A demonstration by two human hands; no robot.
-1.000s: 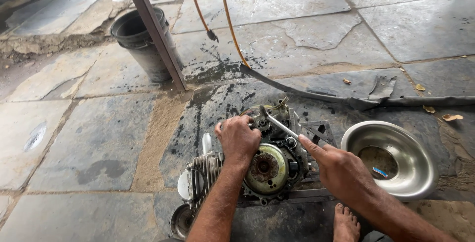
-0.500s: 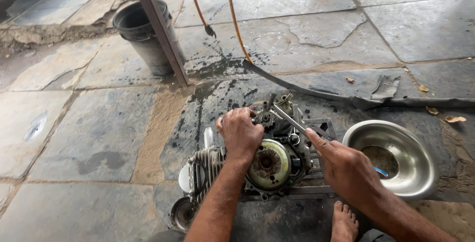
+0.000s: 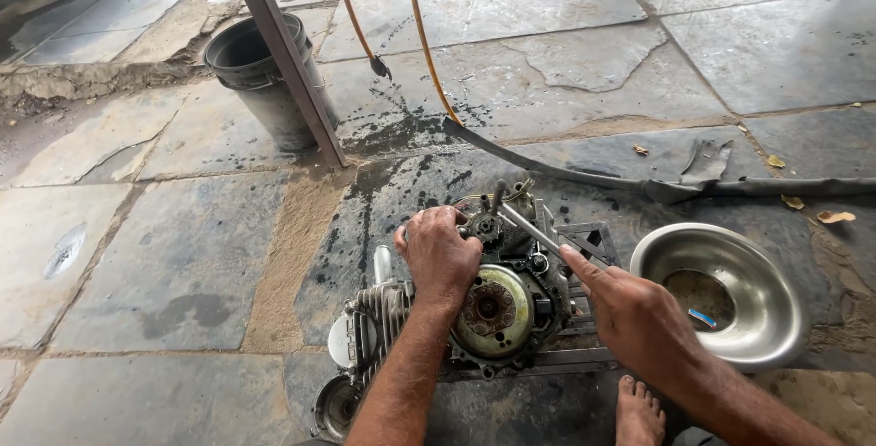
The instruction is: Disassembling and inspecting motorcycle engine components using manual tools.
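Bracing the opened engine (image 3: 474, 314) with our left hand (image 3: 441, 253) laid flat, gripping nothing, we turn a metal tool (image 3: 538, 232) clasped in our right hand (image 3: 634, 314); flywheel (image 3: 493, 309) remains mounted.

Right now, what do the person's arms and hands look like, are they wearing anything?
Both forearms are bare: no sleeves show, and no gloves, watch or rings can be seen. The left hand and right hand look smudged with dark grime. A bare foot shows below.
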